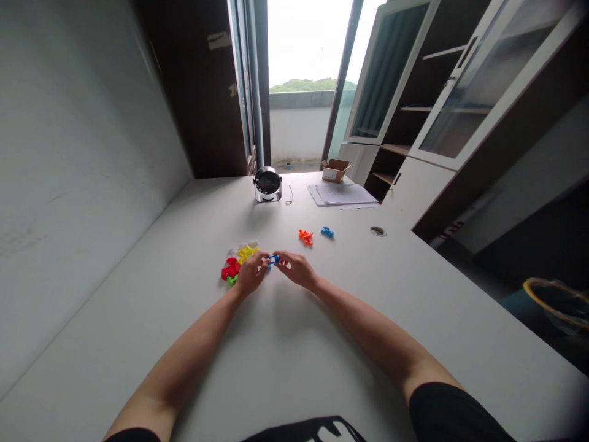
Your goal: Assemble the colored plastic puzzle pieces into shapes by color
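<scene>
One blue piece (pixel 277 259): left hand (pixel 251 274) and right hand (pixel 297 269) are pinching it, right of the yellow pieces (pixel 246 253); handling seems ongoing, next move probably calling for steady two-sided grip.

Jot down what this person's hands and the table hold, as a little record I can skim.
Left hand: fingers at one end of a blue piece
Right hand: fingers at its other end
Beside left hand: red pieces, yellow pieces, green item
Beyond right hand: orange pieces, separate blue item
Table's far end: open cardboard box, papers, round black device
</scene>
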`<state>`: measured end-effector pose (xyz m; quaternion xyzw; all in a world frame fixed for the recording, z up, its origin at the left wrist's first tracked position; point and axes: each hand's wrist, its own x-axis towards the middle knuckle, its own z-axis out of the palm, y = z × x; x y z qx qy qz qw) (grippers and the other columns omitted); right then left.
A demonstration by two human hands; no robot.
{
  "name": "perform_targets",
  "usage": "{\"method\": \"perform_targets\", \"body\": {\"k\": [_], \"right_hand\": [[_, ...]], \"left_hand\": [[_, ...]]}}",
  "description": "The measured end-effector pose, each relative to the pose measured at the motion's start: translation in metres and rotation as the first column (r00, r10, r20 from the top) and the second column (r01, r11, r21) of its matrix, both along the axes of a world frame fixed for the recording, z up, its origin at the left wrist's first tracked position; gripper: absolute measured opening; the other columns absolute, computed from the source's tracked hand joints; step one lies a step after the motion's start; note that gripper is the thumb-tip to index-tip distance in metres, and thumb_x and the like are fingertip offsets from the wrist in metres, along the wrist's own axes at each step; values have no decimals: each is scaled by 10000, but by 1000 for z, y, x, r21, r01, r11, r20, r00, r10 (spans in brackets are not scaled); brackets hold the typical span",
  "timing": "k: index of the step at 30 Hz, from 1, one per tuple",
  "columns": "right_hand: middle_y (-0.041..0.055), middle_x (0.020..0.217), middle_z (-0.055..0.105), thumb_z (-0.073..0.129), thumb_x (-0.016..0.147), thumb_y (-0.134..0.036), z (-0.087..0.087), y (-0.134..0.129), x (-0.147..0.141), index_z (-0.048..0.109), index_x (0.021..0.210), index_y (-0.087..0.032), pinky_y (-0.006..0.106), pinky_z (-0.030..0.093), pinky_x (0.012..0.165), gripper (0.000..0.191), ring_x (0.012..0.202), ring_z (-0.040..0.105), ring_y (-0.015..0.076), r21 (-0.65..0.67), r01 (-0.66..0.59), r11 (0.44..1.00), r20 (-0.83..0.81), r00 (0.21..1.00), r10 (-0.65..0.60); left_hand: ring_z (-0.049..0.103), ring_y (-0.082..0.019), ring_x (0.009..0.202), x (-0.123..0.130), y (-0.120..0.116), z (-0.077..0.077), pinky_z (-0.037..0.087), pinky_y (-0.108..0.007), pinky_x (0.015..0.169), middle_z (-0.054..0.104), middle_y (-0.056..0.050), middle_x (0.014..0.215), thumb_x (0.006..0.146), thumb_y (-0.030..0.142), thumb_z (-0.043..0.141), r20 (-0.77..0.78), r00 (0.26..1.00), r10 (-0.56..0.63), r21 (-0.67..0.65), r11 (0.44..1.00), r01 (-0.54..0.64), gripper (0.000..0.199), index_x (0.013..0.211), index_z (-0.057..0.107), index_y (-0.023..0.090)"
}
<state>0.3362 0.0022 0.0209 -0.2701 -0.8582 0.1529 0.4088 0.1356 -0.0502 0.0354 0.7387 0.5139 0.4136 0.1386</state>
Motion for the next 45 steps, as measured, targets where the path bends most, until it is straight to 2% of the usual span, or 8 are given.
{"method": "perform_targets", "body": {"k": [8, 15, 22, 27, 33, 36, 39, 45], "right_hand": [[33, 921, 738, 585, 968, -325, 5, -3, 1, 637, 1177, -232, 257, 524, 719, 234, 748, 676, 146, -34, 9, 999, -1, 1000, -9], [49, 958, 731, 575, 961, -310, 6, -4, 2, 596, 1267, -240, 297, 548, 743, 315, 775, 669, 163, -31, 0, 1000, -41, 999, -2], [58, 989, 690, 561, 968, -309, 8, -6, 2, 621, 1187, -239, 270, 526, 688, 238, 779, 634, 160, 7, 6, 1000, -16, 1000, -6], [63, 1010, 681, 554, 971, -280, 8, -5, 2, 618, 1163, -237, 277, 521, 725, 207, 850, 640, 172, 50, -6, 999, 2, 1000, 6], [60, 979, 704, 561, 978, -308, 5, 1, 4, 633, 1151, -237, 308, 530, 762, 201, 826, 654, 178, 55, 23, 998, -13, 1000, -23], [61, 999, 716, 562, 975, -324, 3, 13, 11, 628, 1180, -234, 324, 545, 776, 233, 816, 671, 180, 42, 82, 996, -90, 993, -78], [63, 1004, 723, 559, 972, -362, 3, 31, 26, 626, 1184, -232, 358, 559, 810, 258, 809, 687, 190, 11, 200, 980, -186, 963, -195], [66, 939, 724, 533, 953, -451, 0, 70, 77, 614, 1120, -210, 331, 563, 706, 304, 774, 686, 197, -103, 471, 876, -276, 833, -480]], "left_hand": [[657, -159, 793, 2, -2, 1, 495, -295, 735, 691, -43, 1019, 952, 311, 522, -42, 999, 4, -5, 1000, -4, 234, 1163, 588, 234], [657, -175, 797, 1, -2, 1, 496, -316, 752, 685, -51, 981, 977, 369, 494, -67, 998, 5, -17, 1000, -6, 239, 1140, 592, 224], [648, -180, 815, 0, -2, 2, 495, -313, 767, 686, -53, 957, 987, 369, 476, -84, 996, -21, -5, 1000, 21, 248, 1116, 621, 214], [643, -189, 828, -2, -2, 3, 485, -314, 773, 686, -58, 941, 1010, 376, 428, -135, 990, -38, -23, 999, 35, 294, 1112, 655, 219], [656, -183, 857, -2, 0, 1, 496, -315, 802, 708, -51, 1007, 1001, 337, 458, -96, 995, -13, 11, 1000, 14, 281, 1199, 637, 249], [656, -177, 834, -1, 1, -1, 503, -319, 794, 709, -47, 993, 987, 309, 469, -101, 995, 12, -10, 1000, -13, 298, 1231, 628, 244], [645, -177, 806, -1, 2, -1, 503, -336, 811, 701, -44, 958, 961, 272, 491, -155, 988, 30, -17, 999, -33, 264, 1152, 669, 239], [632, -214, 916, -2, 2, -1, 488, -365, 858, 688, -52, 982, 946, 264, 507, -241, 970, 32, 16, 999, -29, 201, 995, 701, 249]]}}
